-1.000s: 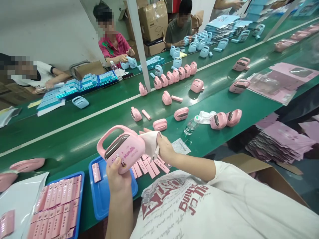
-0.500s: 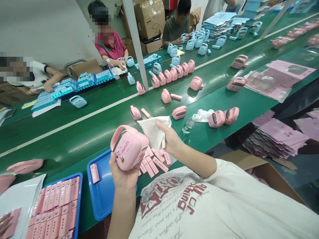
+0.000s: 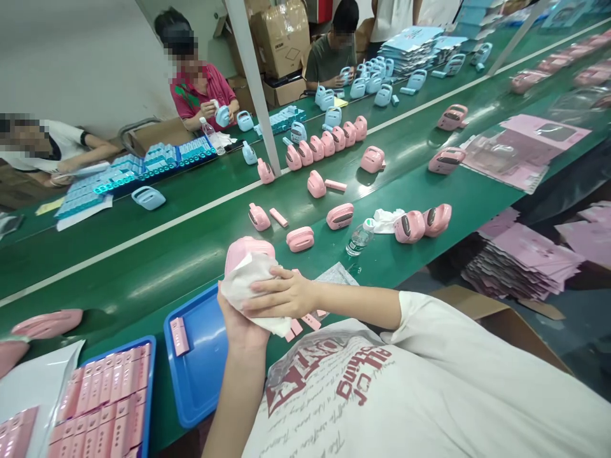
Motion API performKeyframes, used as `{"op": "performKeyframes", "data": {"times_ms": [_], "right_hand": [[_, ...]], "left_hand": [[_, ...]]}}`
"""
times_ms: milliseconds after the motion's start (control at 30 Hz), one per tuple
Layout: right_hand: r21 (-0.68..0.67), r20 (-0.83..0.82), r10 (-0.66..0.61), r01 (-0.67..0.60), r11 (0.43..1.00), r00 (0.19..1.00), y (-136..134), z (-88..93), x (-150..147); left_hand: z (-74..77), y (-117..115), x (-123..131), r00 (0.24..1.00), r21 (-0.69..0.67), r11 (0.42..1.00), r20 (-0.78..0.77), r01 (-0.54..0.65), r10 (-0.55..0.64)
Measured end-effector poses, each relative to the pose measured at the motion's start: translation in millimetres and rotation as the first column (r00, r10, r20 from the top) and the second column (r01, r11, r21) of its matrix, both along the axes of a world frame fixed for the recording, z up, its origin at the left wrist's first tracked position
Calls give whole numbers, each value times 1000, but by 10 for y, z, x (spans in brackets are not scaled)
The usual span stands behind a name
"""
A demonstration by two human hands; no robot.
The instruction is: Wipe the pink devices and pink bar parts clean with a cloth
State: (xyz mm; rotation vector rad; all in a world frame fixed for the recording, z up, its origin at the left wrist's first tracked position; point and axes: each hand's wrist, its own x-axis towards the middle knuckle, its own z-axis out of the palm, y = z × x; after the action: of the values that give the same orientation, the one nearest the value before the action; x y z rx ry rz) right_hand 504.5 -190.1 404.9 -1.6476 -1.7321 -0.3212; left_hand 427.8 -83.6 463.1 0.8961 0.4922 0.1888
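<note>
Your white shirt (image 3: 429, 375) reads most easily — dark red block letters (image 3: 377, 356) on the chest say "ALL or", with "thing" ending the next line, its start unclear. The larger lettering (image 3: 289, 385) beside them is too creased for you to make out whole, and the fine script (image 3: 308, 413) blurs. Beyond the far edge of the counter (image 3: 157, 273), the brown carton (image 3: 281, 41) bears small print that looks like "DESAY". Nearer your edge, the bottle (image 3: 359, 240)'s green label — like the marks on the trayed pink bars (image 3: 107, 397) — is too small to read.
</note>
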Motion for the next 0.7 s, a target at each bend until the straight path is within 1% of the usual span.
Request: {"op": "performKeyframes", "data": {"times_ms": [33,67,100,133,167,200,233,267,300,333,400,433,500,600,700], "right_hand": [[46,-111,-59,64,997,992,23,3,4],[103,-259,-112,142,984,959,51,24,-3],[152,-435,-134,219,964,890,78,59,-19],[185,-615,-113,282,942,780,103,107,-41],[202,-767,-54,320,926,639,122,160,-65],[205,-875,19,334,920,485,133,213,-88],[200,-938,83,332,922,336,135,259,-108],[191,-970,127,326,926,207,131,293,-121],[173,-984,149,321,931,97,122,313,-128],[147,-988,154,322,935,2,113,321,-130],[101,-975,161,341,935,-153,99,310,-122],[92,-962,174,354,931,-208,98,302,-116],[97,-938,214,386,917,-273,102,306,-108],[119,-903,272,415,902,-333,105,385,-107],[161,-866,326,406,900,-378,89,488,-116]], "left_hand": [[50,-18,18,1000,-106,994,-12,-25,24],[101,-42,34,998,-212,975,-23,-60,57],[147,-67,46,995,-305,947,-34,-97,91],[185,-91,52,992,-373,919,-41,-126,119],[212,-111,52,990,-409,902,-43,-137,131],[229,-124,47,991,-432,892,-48,-135,126],[236,-130,38,992,-451,884,-58,-127,113],[235,-130,25,993,-468,877,-71,-113,90],[229,-126,12,995,-482,871,-85,-94,60],[221,-119,1,994,-493,867,-101,-77,31],[206,-109,-14,992,-500,864,-130,-66,1],[202,-109,-17,990,-497,865,-144,-75,2],[204,-119,-15,985,-488,866,-172,-111,29],[224,-148,-14,981,-481,862,-173,-157,82],[240,-165,-32,981,-457,872,-156,-174,114]]}}
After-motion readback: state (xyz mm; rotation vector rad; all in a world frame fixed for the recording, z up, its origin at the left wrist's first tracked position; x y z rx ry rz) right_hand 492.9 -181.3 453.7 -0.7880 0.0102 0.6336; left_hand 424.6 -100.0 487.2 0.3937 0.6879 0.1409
